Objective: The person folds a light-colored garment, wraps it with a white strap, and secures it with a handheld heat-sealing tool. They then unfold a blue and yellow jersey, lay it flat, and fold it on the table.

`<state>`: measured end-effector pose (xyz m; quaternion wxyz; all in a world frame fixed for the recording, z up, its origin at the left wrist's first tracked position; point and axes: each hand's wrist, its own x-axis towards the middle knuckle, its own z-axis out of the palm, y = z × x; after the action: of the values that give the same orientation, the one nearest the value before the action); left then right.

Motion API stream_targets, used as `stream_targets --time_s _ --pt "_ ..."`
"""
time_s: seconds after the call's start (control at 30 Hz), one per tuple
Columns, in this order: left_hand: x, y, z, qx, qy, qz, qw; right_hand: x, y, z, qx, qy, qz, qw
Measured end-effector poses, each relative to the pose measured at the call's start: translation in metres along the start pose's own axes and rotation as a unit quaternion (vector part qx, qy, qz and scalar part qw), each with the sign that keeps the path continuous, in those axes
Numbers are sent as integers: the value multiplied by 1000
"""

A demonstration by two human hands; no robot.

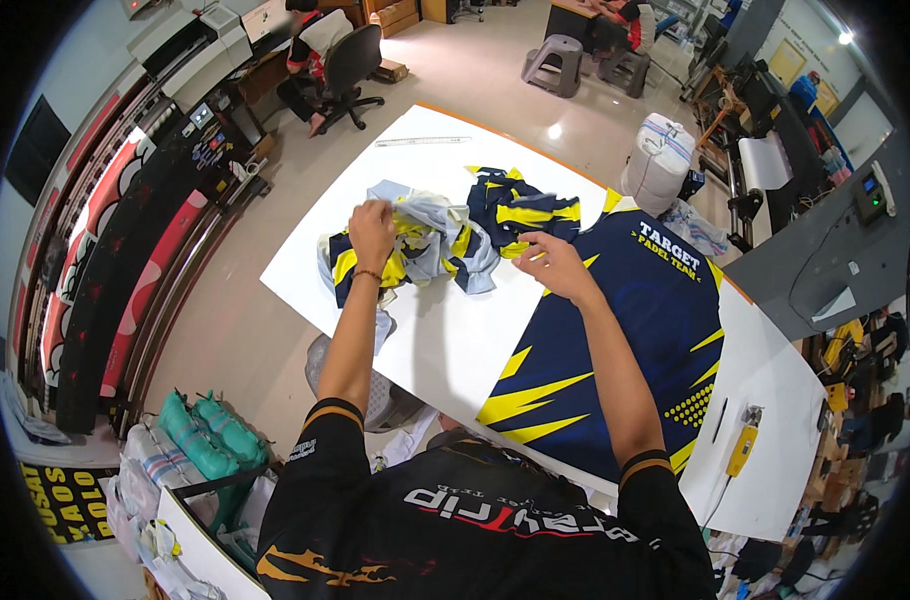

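My left hand (373, 236) is closed, knuckles up, over the left part of a crumpled heap of cloth pieces (430, 245) in pale grey, navy and yellow. What its fingers hold, if anything, is hidden. My right hand (555, 268) hovers with thumb and fingers apart and nothing between them, at the heap's right side. Just beyond it lies a bunched navy and yellow cloth piece (525, 210). Under my right forearm, a large navy jersey panel (635, 320) with yellow spikes, dots and printed lettering is spread flat on the white table (440, 345).
A clear ruler (423, 142) lies at the table's far edge. To the right are a yellow corded hand tool (743, 450) and a thin black pen (720, 420). A wide printer (125, 260) stands left, a wrapped white bale (660, 155) far right. Two people sit beyond.
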<state>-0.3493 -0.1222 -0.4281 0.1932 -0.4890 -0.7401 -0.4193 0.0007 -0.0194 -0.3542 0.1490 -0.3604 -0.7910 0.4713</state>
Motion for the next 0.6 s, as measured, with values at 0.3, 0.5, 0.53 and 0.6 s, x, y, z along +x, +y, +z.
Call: stream_targets --time_s 0.3,0.5,0.53,0.6 --pt "124 179 -135 -228 -70 120 964 -8 -95 31 45 103 -180 977" --pt "119 249 -195 -213 -227 193 931 -44 -138 26 100 151 -222 958" --pt "120 250 -200 -210 -246 189 927 -48 -134 17 16 172 -195 966" --pt "123 245 -196 -216 -217 194 932 -43 -124 3 48 151 -145 977"
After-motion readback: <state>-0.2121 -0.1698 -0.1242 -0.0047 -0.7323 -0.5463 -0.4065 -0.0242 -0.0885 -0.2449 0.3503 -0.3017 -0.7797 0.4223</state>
